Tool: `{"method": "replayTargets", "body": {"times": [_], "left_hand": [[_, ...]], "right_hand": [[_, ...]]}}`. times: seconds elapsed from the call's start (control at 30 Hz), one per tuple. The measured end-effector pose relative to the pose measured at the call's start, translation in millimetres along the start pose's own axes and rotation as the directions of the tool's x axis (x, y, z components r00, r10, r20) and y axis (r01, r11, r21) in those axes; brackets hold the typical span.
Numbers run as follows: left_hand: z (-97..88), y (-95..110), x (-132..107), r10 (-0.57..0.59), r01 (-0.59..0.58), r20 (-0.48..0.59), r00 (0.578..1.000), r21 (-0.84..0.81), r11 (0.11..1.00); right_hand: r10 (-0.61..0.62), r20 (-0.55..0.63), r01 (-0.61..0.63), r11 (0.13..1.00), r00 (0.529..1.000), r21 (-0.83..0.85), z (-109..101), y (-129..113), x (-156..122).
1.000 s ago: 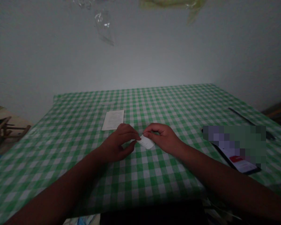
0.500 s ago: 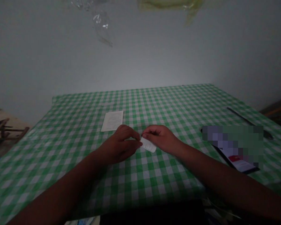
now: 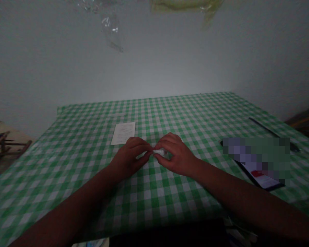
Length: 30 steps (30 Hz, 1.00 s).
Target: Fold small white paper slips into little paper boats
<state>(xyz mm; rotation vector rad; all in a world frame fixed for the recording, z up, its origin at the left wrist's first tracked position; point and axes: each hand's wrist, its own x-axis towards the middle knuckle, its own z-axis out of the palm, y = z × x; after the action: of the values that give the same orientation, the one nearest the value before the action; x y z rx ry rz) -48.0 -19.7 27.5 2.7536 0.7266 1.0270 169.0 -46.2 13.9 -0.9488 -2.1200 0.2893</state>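
Well, the left hand [image 3: 130, 155] pinches narrow, crinkled white paper [image 3: 160, 151].

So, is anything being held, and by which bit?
A small white paper: the left hand pinches its left end. I can't tell whether the right hand holds it too.

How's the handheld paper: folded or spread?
Folded, apparently: the white paper shows as a narrow, ridged strip between left hand and right hand; fold count unclear.
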Motion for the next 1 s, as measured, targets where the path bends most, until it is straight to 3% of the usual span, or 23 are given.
{"method": "replayTargets", "body": {"times": [0.17,0.5,0.7,1.0], "left_hand": [[1.1,2.6,-1.0,-0.085,0.084,0.013,0.996,0.011,0.996],[-1.9,5.3,3.5,-0.050,0.052,0.031,0.998,-0.073,0.996],[-1.4,3.8,2.5,-0.093,0.097,0.038,0.995,-0.106,0.990],[-1.0,6.1,3.1,-0.130,0.138,0.059,0.990,-0.147,0.980]], "right_hand": [[-0.035,-0.015,0.035,0.999,0.999,0.014,1.7,3.2,-0.6],[-0.010,-0.040,0.016,0.988,0.999,0.154,-0.4,3.2,1.0],[0.039,-0.077,-0.022,0.977,0.996,0.212,-0.9,-0.1,2.0],[0.005,-0.104,0.020,0.970,0.995,0.241,1.5,2.5,2.9]]}}
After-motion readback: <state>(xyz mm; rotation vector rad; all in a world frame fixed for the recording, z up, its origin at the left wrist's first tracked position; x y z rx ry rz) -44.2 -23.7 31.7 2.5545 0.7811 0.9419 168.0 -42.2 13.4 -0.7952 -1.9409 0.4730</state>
